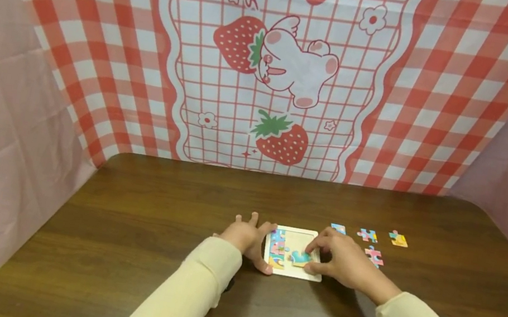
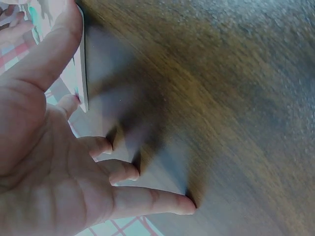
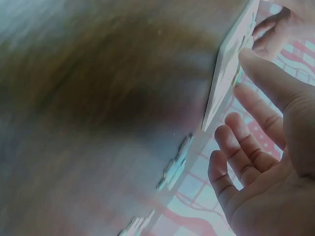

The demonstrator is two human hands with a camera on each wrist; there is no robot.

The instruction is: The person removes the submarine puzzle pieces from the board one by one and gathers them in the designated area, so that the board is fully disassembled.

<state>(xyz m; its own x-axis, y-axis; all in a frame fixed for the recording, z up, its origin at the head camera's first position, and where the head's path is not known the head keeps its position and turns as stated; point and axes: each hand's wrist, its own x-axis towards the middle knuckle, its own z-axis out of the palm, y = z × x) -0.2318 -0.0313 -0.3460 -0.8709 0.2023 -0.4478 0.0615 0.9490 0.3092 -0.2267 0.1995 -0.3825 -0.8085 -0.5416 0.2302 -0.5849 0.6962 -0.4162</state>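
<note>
A square puzzle tray (image 1: 298,230) with a pale rim lies on the table in the head view. Spread wide, my left hand (image 1: 245,238) steadies its left side, thumb at the near corner and index finger at the far one. The other fingers rest on the wood, as the left wrist view shows. My right hand (image 1: 345,258) pinches a teal and yellow puzzle piece (image 1: 300,258) between thumb and index finger, over the right half of the tray. Joined colourful pieces (image 1: 278,244) fill the tray's left side.
Beyond my right hand lie loose puzzle pieces: a blue one (image 1: 338,228), a blue-pink one (image 1: 367,235), a yellow one (image 1: 398,239) and a pink one (image 1: 374,256). A strawberry-print cloth (image 1: 257,142) hangs behind the brown wooden table (image 1: 166,194).
</note>
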